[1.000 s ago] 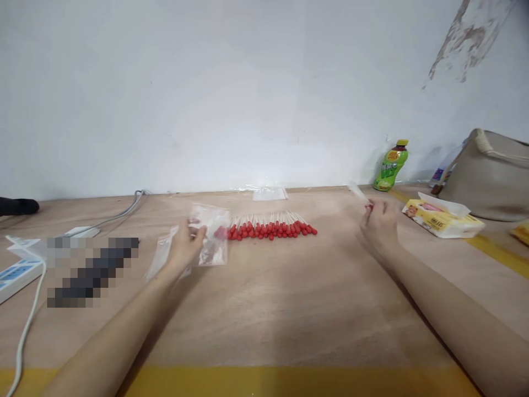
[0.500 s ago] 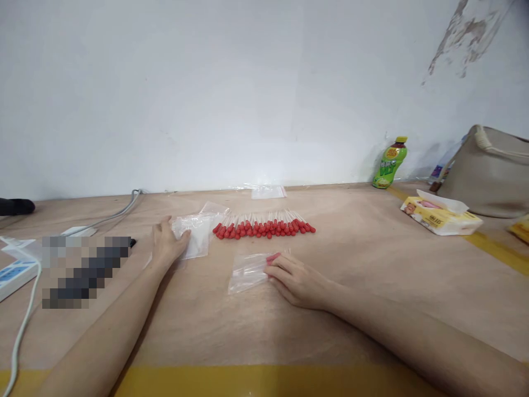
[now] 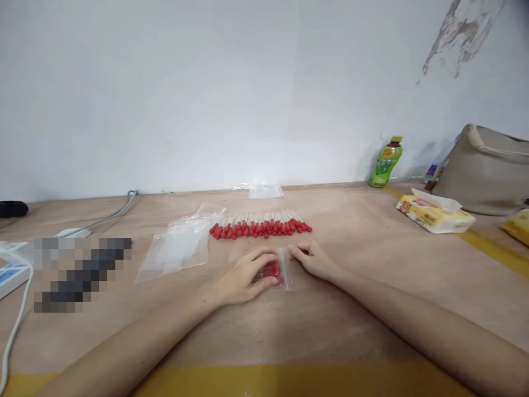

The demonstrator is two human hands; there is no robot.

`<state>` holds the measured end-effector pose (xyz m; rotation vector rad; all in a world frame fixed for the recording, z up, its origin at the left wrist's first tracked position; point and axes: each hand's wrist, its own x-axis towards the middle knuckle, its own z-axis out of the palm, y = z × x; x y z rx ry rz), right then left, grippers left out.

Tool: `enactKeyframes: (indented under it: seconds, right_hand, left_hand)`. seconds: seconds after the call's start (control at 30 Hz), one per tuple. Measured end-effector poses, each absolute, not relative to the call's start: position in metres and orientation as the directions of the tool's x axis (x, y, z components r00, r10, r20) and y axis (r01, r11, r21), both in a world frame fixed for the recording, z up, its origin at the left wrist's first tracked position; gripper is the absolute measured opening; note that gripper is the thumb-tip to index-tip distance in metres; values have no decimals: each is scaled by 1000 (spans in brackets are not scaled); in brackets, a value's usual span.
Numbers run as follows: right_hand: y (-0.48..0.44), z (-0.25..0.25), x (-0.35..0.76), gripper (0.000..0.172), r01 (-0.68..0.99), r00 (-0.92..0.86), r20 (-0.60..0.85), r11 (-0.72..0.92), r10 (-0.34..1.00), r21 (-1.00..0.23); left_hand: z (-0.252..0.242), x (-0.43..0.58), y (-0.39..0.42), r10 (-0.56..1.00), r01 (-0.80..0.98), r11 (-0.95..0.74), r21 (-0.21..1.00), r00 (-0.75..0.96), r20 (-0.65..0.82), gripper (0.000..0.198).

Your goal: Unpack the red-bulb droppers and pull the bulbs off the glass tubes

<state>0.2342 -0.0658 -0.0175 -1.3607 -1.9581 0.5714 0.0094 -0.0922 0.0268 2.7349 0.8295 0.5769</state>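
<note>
A small clear zip bag (image 3: 286, 267) lies on the table with red-tipped sticks (image 3: 271, 270) inside, their red heads toward the bag's zip end. My left hand (image 3: 248, 275) curves over the bag from the left, fingers and thumb gripping it and covering most of it. At the zip edge, the thumb and fingers of my right hand (image 3: 312, 258) are pinched on the bag's upper corner. Beyond both hands, a row of white sticks with red heads (image 3: 260, 227) is spread side by side. Flat clear zip bags (image 3: 177, 242) overlap left of that row.
Another zip bag (image 3: 265, 192) lies by the wall. At right are a green bottle (image 3: 386, 162), a tissue pack (image 3: 436, 212) and a grey bag (image 3: 487, 171). A power strip (image 3: 14, 275), cables and a blurred dark object (image 3: 86, 270) occupy the left.
My left hand has left the flat bags and moved right onto the small bag. The red-tipped sticks from my right hand are now inside it, and that hand has shifted to its zip edge.
</note>
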Motion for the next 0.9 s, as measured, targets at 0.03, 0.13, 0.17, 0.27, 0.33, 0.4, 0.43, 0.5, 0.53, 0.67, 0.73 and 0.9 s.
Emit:
enactKeyframes:
  seconds: [0.03,0.13,0.17,0.27,0.33,0.4,0.43,0.5,0.53,0.67,0.73,0.9]
  right_hand:
    - [-67,-14,234,43,635,-265,266,376,927,-675]
    - [-74,-4,233,36,619,-334,225,394,915,-679]
    - [-76,-2,232,32,597,-359,217,402,908,-694]
    - [-82,-1,232,19,478,-460,235,462,856,-747]
    - [-85,-4,232,15,423,-488,317,538,813,-730]
    - [-87,-8,231,11,434,-482,432,636,762,-638]
    - [-88,-10,231,9,457,-479,488,682,730,-571]
    - [-88,-13,230,6,513,-487,564,741,667,-433]
    - [-88,-13,229,5,541,-493,585,753,644,-374]
    - [-87,-14,226,6,586,-507,647,778,570,-227]
    - [-86,-13,225,5,576,-523,668,797,529,-180]
    - [-85,-13,225,10,570,-527,692,809,493,-142]
  left_hand:
    - [26,13,-93,575,487,-809,329,772,272,43]
    - [20,16,-91,604,518,-786,336,758,245,48]
    - [18,15,-91,616,529,-778,340,748,247,48]
    - [14,14,-90,646,551,-756,353,716,265,47]
    - [14,14,-91,650,550,-754,360,707,279,47]
    - [15,13,-91,648,546,-755,362,704,290,48]
    - [15,13,-91,647,547,-757,359,705,290,48]
    - [17,14,-90,642,550,-761,344,712,284,48]
    - [18,14,-90,639,552,-764,334,717,278,48]
    - [21,16,-89,635,561,-769,307,725,266,43]
    - [22,17,-89,635,563,-769,302,724,269,42]
    - [21,16,-89,623,545,-780,308,722,302,42]
